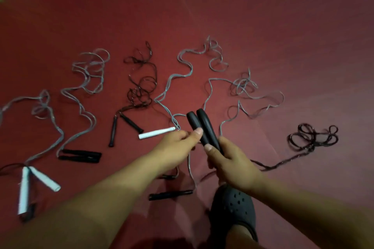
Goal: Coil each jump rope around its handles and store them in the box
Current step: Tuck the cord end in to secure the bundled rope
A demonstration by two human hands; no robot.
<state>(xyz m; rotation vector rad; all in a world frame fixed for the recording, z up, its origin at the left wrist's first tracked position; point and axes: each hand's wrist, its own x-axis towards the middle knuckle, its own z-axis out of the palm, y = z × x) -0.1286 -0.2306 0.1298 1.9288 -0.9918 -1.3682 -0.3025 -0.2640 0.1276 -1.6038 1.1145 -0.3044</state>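
A pair of smooth black handles (203, 129) sits side by side just below the middle of the view, tips pointing toward 11 o'clock, raised above the red floor (263, 26). The right hand (232, 159) has its grip wrapped round the lower ends of both handles, thumb laid across them. At 9 o'clock from the handles, the left hand (178, 141) has its grip curled, thumb tip touching the nearer handle; whether its fingers pinch a cord cannot be told. A grey cord (238, 85) wanders off from the handles toward 1 o'clock and lies in loose loops on the floor. Just at 9 o'clock from the left hand lies a single white handle (156, 133), its grey cord (182, 60) snaking up toward 12 o'clock. Further toward 9 o'clock are two thin black handles (121, 127) splayed apart with a dark tangled cord (142, 85) above them, then a pair of thick black handles (81, 155) lying together with a grey cord (87, 79), and at 8 o'clock two white handles (34, 184) in a V with their grey cord (44, 111). At 3 o'clock a dark cord (311, 137) lies bunched in loops. At 6 o'clock, one slim black handle (171, 195) lies on the floor beside a dark perforated clog (232, 208) on the person's foot.
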